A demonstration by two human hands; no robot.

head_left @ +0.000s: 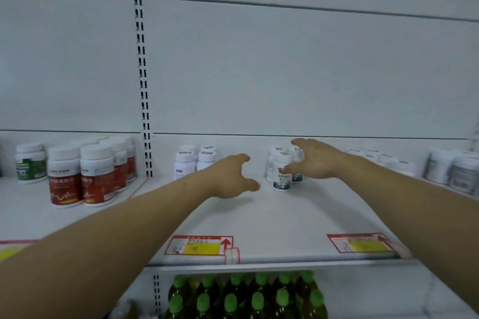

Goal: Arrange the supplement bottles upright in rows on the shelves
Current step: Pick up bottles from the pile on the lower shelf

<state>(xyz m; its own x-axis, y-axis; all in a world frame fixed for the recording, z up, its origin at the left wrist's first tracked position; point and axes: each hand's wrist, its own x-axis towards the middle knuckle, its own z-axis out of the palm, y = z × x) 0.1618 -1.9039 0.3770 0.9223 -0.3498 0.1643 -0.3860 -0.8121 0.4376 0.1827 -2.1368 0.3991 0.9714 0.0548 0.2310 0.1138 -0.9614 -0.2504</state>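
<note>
Small white supplement bottles with blue labels stand upright in a cluster at the back middle of the white shelf. My right hand reaches over them with fingers spread, its thumb near the front bottle's label; it holds nothing. My left hand hovers open just left of that cluster, fingers and thumb apart, empty. Behind my left hand stand several white bottles with plain labels.
Red-labelled bottles and a green-labelled one stand on the left shelf section. More white bottles and grey-labelled jars sit at the right. Price tags line the front edge. Green-capped bottles fill the shelf below.
</note>
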